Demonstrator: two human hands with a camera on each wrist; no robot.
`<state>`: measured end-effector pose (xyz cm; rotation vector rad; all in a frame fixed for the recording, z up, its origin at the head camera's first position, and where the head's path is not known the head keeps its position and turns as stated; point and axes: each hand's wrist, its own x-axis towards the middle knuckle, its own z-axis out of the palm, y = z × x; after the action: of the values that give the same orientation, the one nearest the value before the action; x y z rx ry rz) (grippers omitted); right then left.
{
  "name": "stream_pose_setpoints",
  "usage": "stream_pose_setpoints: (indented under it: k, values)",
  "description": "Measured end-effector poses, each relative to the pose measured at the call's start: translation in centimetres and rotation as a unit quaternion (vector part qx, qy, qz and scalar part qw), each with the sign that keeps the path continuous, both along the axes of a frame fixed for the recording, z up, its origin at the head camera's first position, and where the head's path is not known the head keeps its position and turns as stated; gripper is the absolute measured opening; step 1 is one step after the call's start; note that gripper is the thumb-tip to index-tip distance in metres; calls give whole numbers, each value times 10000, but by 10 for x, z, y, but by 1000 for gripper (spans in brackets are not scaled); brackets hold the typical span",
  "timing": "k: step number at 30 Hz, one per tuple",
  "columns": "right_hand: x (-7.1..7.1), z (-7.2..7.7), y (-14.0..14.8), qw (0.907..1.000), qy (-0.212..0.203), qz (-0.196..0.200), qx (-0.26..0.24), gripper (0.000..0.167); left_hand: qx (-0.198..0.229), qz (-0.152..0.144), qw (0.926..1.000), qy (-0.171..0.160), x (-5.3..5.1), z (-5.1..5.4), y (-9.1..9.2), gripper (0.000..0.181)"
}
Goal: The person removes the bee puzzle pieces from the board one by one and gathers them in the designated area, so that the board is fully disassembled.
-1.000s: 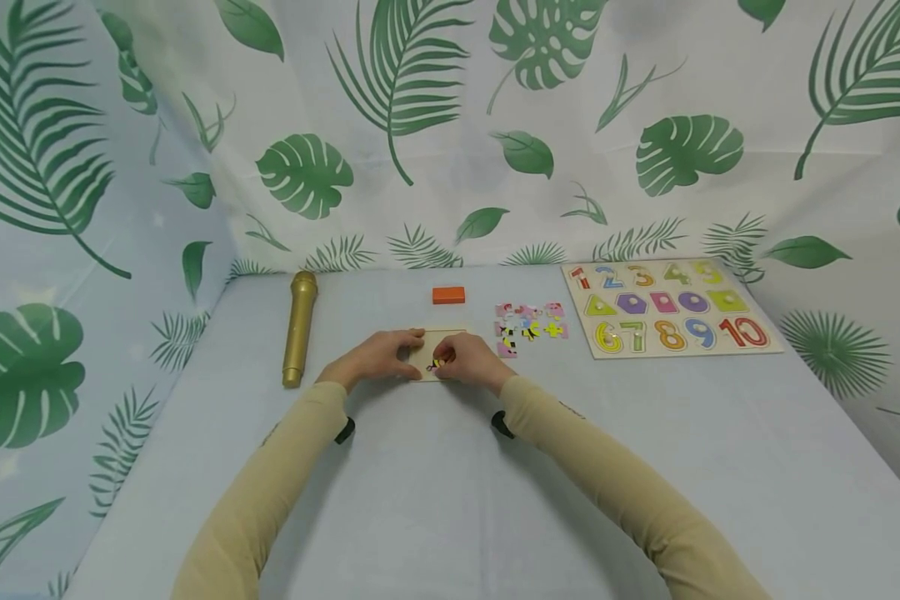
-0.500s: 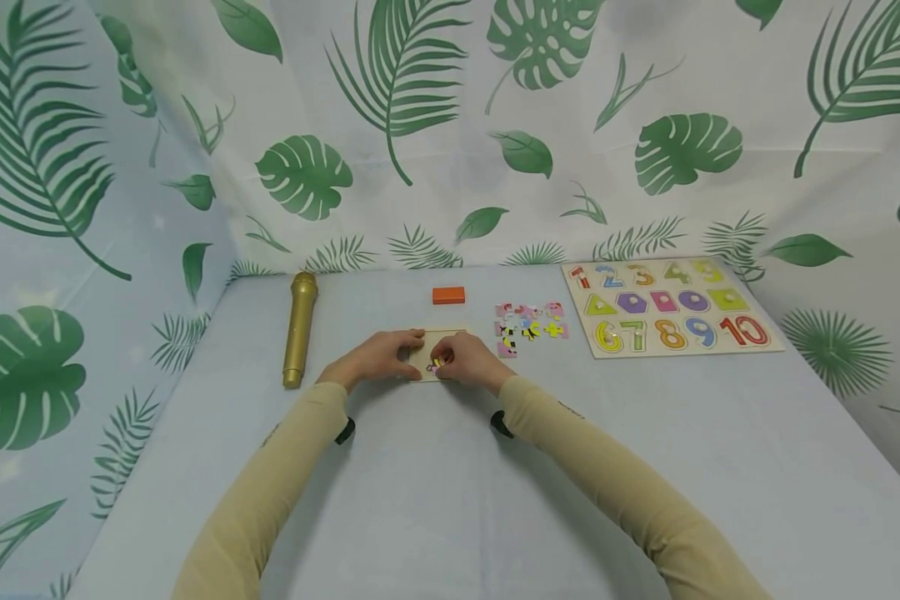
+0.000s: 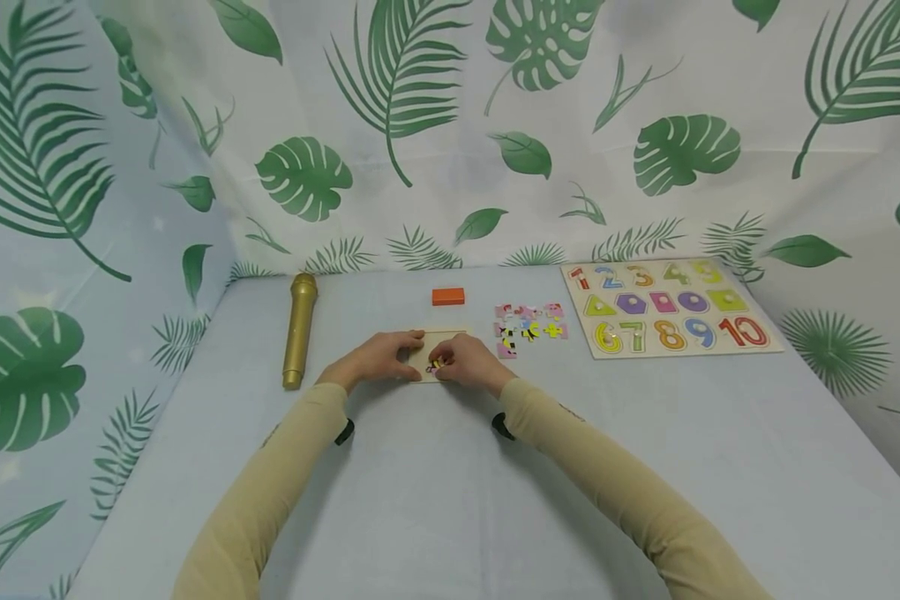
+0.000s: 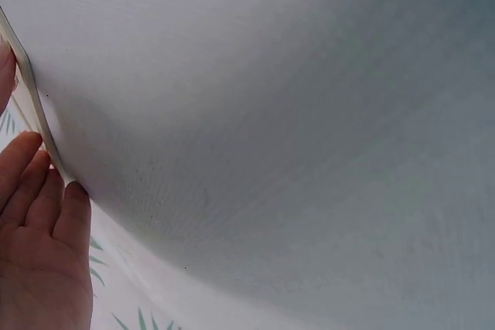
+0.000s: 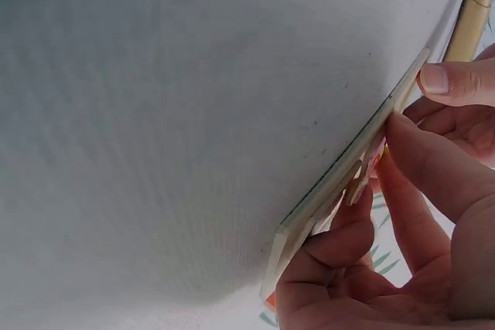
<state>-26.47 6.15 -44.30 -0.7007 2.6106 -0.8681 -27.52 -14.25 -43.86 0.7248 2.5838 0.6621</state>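
Observation:
A small pale wooden puzzle tray lies on the table between the two hands. My left hand rests at its left end, fingers fairly straight. In the left wrist view its fingertips touch the tray's edge. My right hand pinches a jigsaw piece with yellow, black and pink print over the tray. The right wrist view shows that piece at a slant close to the tray; the fingers partly hide it. Several loose jigsaw pieces lie just right of the tray.
A gold microphone lies to the left. Behind the tray sits an orange block. At the back right lies a wooden number and shape board. A leaf-print cloth hangs behind the table.
The jigsaw piece shifts and turns slightly between the right fingers over the tray. Both hands stay almost in place, and the other things lie as before.

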Motion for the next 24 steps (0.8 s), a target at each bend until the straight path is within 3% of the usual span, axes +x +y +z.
stream_pose_setpoints:
  k: [10,15,21,24]
  values:
    - [3,2,2,9999,-19,-49,-121,31,81,14,10000,11,1,0,0,67]
    - [4,5,6,9973,-476,-293,-471,29,107,21,9999,6,1,-1,0,67]
    - [1,9,20,9775,-1322,-1072,-1247,30,78,90,9999,-67,1,0,2,67]
    - [-3,9,33,9705,-1435,-1334,-1405,27,83,155,9997,-145,2,0,2,67]
